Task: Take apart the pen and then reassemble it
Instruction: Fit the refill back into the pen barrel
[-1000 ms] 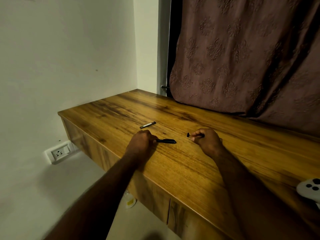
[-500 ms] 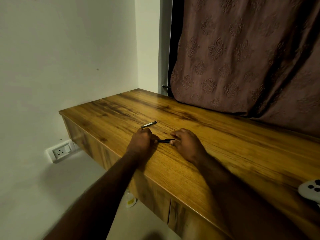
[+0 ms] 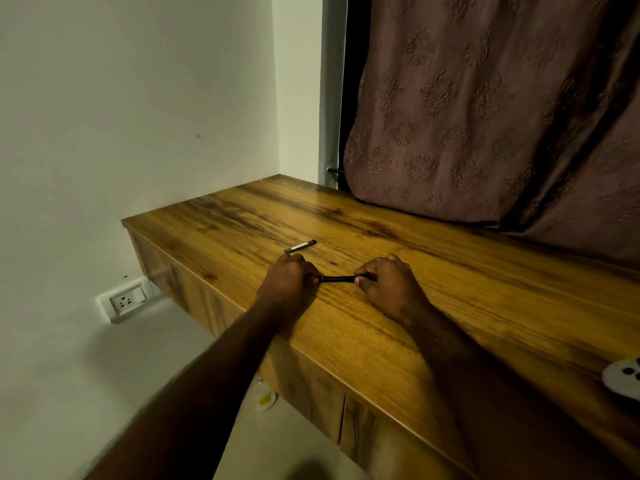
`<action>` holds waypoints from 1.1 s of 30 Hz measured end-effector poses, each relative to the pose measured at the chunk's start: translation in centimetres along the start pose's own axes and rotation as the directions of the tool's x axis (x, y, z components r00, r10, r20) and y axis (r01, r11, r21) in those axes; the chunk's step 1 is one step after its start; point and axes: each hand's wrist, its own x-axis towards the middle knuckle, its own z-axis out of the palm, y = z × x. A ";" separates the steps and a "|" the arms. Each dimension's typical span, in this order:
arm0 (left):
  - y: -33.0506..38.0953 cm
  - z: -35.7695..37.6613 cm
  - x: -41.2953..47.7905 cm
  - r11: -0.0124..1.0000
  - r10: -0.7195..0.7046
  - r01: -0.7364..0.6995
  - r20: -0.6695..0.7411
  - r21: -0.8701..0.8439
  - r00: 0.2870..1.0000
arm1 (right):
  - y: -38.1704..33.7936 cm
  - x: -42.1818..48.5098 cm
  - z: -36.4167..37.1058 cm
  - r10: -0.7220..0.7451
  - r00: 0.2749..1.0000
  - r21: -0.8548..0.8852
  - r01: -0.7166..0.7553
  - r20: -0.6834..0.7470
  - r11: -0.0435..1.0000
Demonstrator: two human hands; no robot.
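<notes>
A thin black pen body [image 3: 336, 279] lies level just above the wooden desk top [image 3: 381, 327], held at both ends. My left hand [image 3: 287, 278] grips its left end and my right hand [image 3: 388, 282] grips its right end. Fingers hide both ends, so the join between the parts cannot be seen. A separate short black pen piece with a pale end [image 3: 300, 246] lies on the desk just beyond my left hand, untouched.
A brown patterned curtain [image 3: 485, 116] hangs over the desk's far edge. A white device with dark buttons [image 3: 623, 375] sits at the right edge. The desk's front edge runs diagonally below my wrists. A wall socket [image 3: 124, 301] and a small container on the floor [image 3: 265, 398] are left.
My right hand, which held a small dark piece apart on the right, moved left to the pen body in my left hand and now grips its right end.
</notes>
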 end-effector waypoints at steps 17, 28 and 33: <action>-0.2 0.2 0.0 0.998 -0.043 0.045 -0.059 0.033 0.997 | -0.7 0.6 0.3 0.026 0.999 0.029 -0.027 0.024 0.999; 0.2 -0.4 0.3 0.948 -0.293 0.255 -0.203 -0.192 0.934 | -1.5 0.4 0.4 -0.019 0.999 0.046 0.021 -0.043 0.999; -1.9 -2.0 1.2 0.657 -0.697 0.532 -0.160 -0.535 0.699 | -3.4 -0.2 1.0 -0.163 0.984 0.049 0.167 -0.074 0.985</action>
